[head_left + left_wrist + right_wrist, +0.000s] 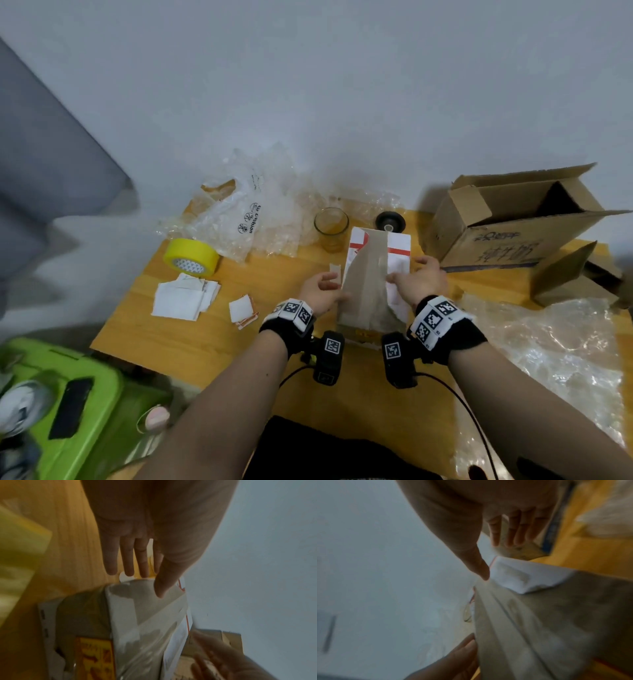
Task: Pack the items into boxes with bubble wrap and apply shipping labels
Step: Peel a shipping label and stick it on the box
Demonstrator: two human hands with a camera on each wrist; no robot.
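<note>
Box [373,274] sits mid-table [281,346], long axis running near-to-far, between both hands; it's closed, with a wide band of clear/grey tape along its top and white label patches with red stripes at the far end and down the right side. Left hand [320,291] is flat against the box's left side, fingers straight, thumb over the top edge; the left wrist view confirms nothing is pinched. Right hand [419,282] likewise released, fingers extended down the right side, thumb on the white label [399,270] near the top edge. Reads as smoothing/pressing down the tape or label, so I'd put this at the seal-and-label stage for this box, not packing. Blur in both wrist views, so I can't tell whether the label edges are fully stuck. Still loose: glass [331,228] with amber liquid just beyond the box's far end, black round item [389,221] to its right, bubble wrap pile [267,205] far left, another plastic sheet [548,359] near right. Open cardboard box [520,219] far right, on its side. Yellow tape roll [191,257] and white label backings [185,298] on the left. Next move, by my guess: finish pressing the edges flat, set this box aside, then wrap the glass. It's breakable and maybe not empty, so keep it upright.
</note>
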